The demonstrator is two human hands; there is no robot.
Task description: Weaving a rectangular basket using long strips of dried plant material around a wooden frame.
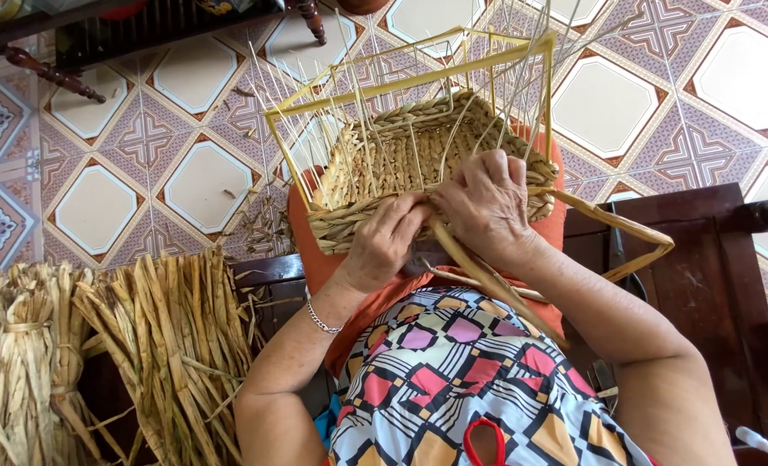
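While the half-woven basket sits on the orange-clad lap, both hands are jammed up against its near rim: the left hand has its fingers pinched together on the weave, and the right hand is curled shut around a flat straw strand that loops out to the right of the basket. Left of the basket, bundles of dried straw lie well apart. Past its far rim, a yellow wire frame and thin upright stakes poke up over open tiled floor.
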